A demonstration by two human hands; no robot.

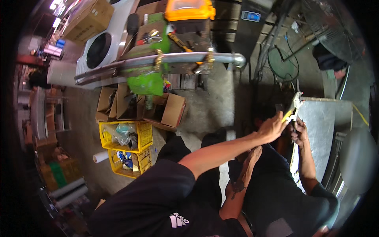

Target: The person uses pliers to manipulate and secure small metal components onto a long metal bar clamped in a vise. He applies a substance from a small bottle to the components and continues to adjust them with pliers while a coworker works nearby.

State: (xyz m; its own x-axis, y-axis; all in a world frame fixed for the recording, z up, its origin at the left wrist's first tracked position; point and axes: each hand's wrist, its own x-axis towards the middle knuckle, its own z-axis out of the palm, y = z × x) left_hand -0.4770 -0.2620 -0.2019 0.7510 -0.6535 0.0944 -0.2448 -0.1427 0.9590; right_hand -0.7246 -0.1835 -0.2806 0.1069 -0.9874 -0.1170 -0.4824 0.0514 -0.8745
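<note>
My left arm reaches across to the right. Its hand [271, 128] is closed around a slim yellow-handled tool [288, 115], whose working end I cannot make out. The tool lies against the pale, ragged edge [297, 101] of a grey panel [321, 122]. My right hand [254, 153] is lower, beside the dark clothing of a co-worker [286, 197]; its fingers are mostly hidden. The tattooed right forearm comes up from the lower edge. Just beside my left hand, the co-worker's hand [301, 133] grips at the panel's edge.
A metal pipe [181, 58] with brass-coloured clamps crosses a cluttered bench ahead. An orange toolbox [188, 10] stands behind it. Cardboard boxes [171, 110] and yellow crates [147, 136] sit on the floor to the left. A large fan [329, 29] is at the far right.
</note>
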